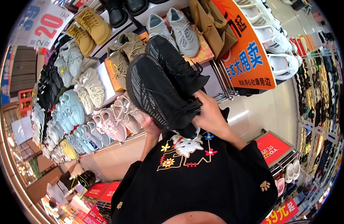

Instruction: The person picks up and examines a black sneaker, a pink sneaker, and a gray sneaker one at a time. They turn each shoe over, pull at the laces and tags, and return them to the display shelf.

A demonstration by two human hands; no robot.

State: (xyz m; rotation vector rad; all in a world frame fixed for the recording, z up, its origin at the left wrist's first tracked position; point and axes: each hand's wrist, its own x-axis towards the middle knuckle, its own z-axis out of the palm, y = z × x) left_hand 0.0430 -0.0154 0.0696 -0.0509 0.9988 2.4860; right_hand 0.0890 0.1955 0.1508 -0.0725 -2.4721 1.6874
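A pair of black knit sneakers with grey streaks is held up in front of my chest, toes pointing away from me. The larger-looking black sneaker (151,93) is on the left, and the other sneaker (175,63) lies beside it, partly overlapped. My right hand (213,114) is closed on the heel end of the pair, its thumb near the collars. Against the lower left side of the near sneaker, my left hand (151,126) grips it; most of its fingers are hidden behind the shoe.
Ahead and left, a display rack carries many shoes, including tan boots (93,26), grey sneakers (183,33) and pink sneakers (114,125). An orange sign (250,56) and white shoes (280,67) stand at right. Further right is a rack of sandals (319,97).
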